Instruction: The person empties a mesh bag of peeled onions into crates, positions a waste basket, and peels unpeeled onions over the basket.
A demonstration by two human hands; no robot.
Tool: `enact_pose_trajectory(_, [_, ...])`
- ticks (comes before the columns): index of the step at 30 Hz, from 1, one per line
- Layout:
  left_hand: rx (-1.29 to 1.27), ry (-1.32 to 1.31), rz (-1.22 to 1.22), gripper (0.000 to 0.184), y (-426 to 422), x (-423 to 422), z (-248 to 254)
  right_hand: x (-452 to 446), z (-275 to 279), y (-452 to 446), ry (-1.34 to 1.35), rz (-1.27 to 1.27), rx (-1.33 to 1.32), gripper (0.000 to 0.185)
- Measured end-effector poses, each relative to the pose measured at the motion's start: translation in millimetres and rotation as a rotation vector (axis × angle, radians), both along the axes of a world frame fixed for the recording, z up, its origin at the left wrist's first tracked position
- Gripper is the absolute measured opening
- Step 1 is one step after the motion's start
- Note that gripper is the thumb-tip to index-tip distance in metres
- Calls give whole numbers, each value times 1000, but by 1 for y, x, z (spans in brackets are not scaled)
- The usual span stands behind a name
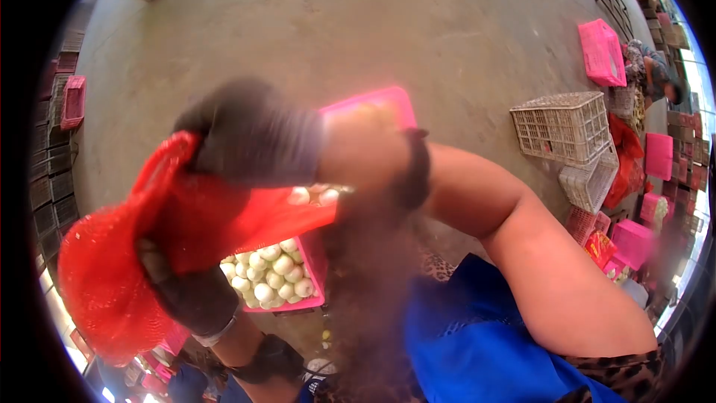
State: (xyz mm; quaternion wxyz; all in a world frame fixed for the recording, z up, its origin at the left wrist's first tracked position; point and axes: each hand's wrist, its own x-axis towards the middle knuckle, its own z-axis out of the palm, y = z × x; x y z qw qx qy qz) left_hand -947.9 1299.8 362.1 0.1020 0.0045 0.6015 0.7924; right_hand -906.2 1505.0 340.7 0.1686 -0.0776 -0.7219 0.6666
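My right hand (pixel 250 134), in a dark glove and blurred by motion, grips the upper edge of a red mesh bag (pixel 101 269). Lower down, my left hand (pixel 190 295), also gloved, holds the same bag near its mouth, with part of the fingers hidden by the mesh. The bag hangs out to the left and stretches across between both hands. Beneath it is a pink crate (pixel 319 283) filled with pale, round onions (pixel 272 272). The bag and my right arm cover part of the crate and its far end.
To the right are white plastic crates (pixel 559 127), a pink crate (pixel 601 52), more red mesh bags (pixel 625 164) and a crouching person (pixel 656 75). Stacked crates (pixel 52 179) line the left side, with a pink crate (pixel 73 102) there. Concrete floor (pixel 335 22) stretches ahead.
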Motion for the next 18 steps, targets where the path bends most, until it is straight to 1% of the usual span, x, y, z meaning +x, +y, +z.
enact_pose_trajectory(1, [-3,55,5,51,7,-2,7,5,18,11,56,-10,157,20])
enact_pose_trajectory(2, [53,54,-18,51,10,-1,22,10,33,21,108,-26,313,22])
enact_pose_trajectory(4, [161,54,-63,52,15,2,55,19,64,38,96,123,151,22])
enact_pose_trajectory(5, [144,4,8,50,13,-1,65,20,74,42,96,202,67,22])
enact_pose_trajectory(6, [43,44,-56,49,-5,-15,58,15,76,46,-33,287,38,23])
enact_pose_trajectory(8, [-151,128,-191,46,-48,-46,18,-5,63,52,-65,304,579,27])
enact_pose_trajectory(9, [-174,174,-237,44,-45,-42,9,-5,58,55,-54,299,523,27])
enact_pose_trajectory(10, [-200,211,-280,42,-42,-36,5,-5,54,60,-91,302,524,27])
enact_pose_trajectory(11, [-139,130,-265,39,-42,-27,8,-6,50,66,-130,311,526,27])
enact_pose_trajectory(12, [-152,109,-309,39,-53,-30,0,-8,44,69,-167,321,526,26])
enact_pose_trajectory(13, [-166,91,-358,39,-68,-42,-19,-10,34,70,-191,280,663,26])
enact_pose_trajectory(14, [-173,79,-407,38,-80,-54,-37,-7,39,72,-128,240,537,26])
enact_pose_trajectory(15, [-284,95,-399,37,-92,-56,-46,1,42,72,-66,212,406,26])
enact_pose_trajectory(16, [-413,168,-407,39,-97,-55,-45,7,44,68,-10,190,264,26])
enact_pose_trajectory(17, [-541,236,-420,40,-97,-53,-46,9,51,66,-48,134,196,26])
enact_pose_trajectory(18, [-666,305,-439,42,-93,-52,-47,10,55,62,-75,128,149,26])
